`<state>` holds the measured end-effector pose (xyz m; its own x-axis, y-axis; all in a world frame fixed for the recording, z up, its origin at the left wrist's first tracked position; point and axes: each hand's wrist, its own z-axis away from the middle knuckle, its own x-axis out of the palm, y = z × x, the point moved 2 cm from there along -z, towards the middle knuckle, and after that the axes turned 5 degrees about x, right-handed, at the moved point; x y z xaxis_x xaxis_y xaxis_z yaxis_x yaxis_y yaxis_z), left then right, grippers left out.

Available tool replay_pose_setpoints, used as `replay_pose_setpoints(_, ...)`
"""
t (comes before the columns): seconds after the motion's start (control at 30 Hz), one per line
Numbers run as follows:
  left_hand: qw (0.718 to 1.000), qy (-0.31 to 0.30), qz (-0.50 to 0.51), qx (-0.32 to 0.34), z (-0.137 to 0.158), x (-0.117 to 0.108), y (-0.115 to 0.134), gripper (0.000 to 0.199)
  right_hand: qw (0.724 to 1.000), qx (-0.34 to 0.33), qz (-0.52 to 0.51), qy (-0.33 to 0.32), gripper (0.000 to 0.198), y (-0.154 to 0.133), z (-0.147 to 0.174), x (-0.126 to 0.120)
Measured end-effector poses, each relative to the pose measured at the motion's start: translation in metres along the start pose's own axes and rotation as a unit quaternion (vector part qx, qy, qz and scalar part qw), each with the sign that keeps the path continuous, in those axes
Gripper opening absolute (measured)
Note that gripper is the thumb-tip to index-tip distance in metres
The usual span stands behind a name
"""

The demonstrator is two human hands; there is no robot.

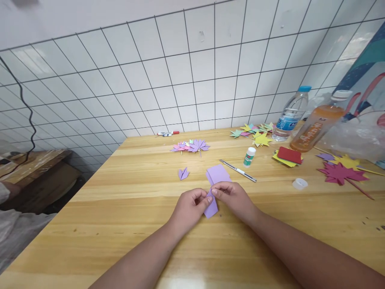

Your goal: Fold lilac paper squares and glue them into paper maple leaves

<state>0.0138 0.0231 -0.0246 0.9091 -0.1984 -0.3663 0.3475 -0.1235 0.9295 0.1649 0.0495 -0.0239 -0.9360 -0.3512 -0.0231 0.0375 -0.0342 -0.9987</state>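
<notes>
Between my two hands is a folded strip of purple paper [211,209], its lower end pointing toward me. My left hand [192,204] pinches its left edge between thumb and fingers. On the other side my right hand [233,198] grips the same strip near its upper part, fingertips almost meeting the left thumb. Just beyond them lie purple paper sheets [219,173], partly covered by the right hand. A small folded purple paper piece [183,174] rests to the upper left. Diagonally at the upper right lies a utility knife [238,170].
A glue stick [249,157] stands behind the knife; a white cap [300,184] lies farther right. Paper leaves [198,146] sit near the wall, beside markers [168,133]. Coloured paper squares [288,155], a water bottle [291,114], an orange drink bottle [319,122] and a dark red paper leaf [341,173] occupy the right.
</notes>
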Motion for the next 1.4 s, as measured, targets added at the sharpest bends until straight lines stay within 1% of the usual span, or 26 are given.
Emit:
replay_pose_setpoints(0.17,1.0,-0.005,0.02,-0.005,0.001,0.0,0.001,0.024,1.0,0.007,-0.011,0.011,0.024,-0.001,0.0,0.0)
replay_pose_setpoints(0.33,1.0,-0.013,0.004,-0.005,0.002,0.0,0.002,0.023,0.999,0.029,-0.023,0.017,0.024,-0.003,0.001,-0.001)
replay_pose_setpoints(0.47,1.0,-0.027,-0.013,0.0,0.001,-0.001,0.004,0.023,0.999,0.03,-0.042,-0.001,0.024,-0.007,0.002,-0.002)
replay_pose_setpoints(0.53,1.0,-0.024,-0.004,-0.005,0.001,-0.001,0.004,0.024,0.999,0.032,-0.041,-0.012,0.029,-0.008,0.002,-0.002)
replay_pose_setpoints(0.63,0.999,-0.019,0.029,-0.016,0.0,-0.001,0.002,0.025,0.998,0.037,-0.056,-0.004,0.037,-0.007,0.001,-0.003)
replay_pose_setpoints(0.7,0.999,-0.019,0.045,-0.02,0.0,-0.001,0.001,0.026,0.998,0.035,-0.055,-0.005,0.034,-0.006,0.0,-0.003)
replay_pose_setpoints(0.83,0.998,-0.02,0.059,-0.026,0.001,-0.002,0.0,0.027,0.999,0.029,-0.01,-0.021,0.02,-0.002,-0.001,0.0)
replay_pose_setpoints(1.07,0.999,-0.021,0.03,-0.022,0.001,0.0,0.003,0.029,0.999,0.022,0.025,-0.02,0.006,0.005,0.001,0.006)
replay_pose_setpoints(1.23,0.999,-0.021,-0.001,-0.031,0.003,0.002,0.001,0.025,0.999,0.007,0.052,-0.005,0.008,0.0,0.001,0.005)
replay_pose_setpoints(1.3,0.999,-0.018,0.007,-0.036,0.002,0.001,-0.001,0.025,0.999,0.007,0.052,-0.01,0.011,-0.004,0.001,0.004)
replay_pose_setpoints(1.4,0.999,-0.012,0.029,-0.037,0.001,-0.001,-0.003,0.026,0.999,0.008,0.025,-0.022,0.021,-0.008,0.001,0.001)
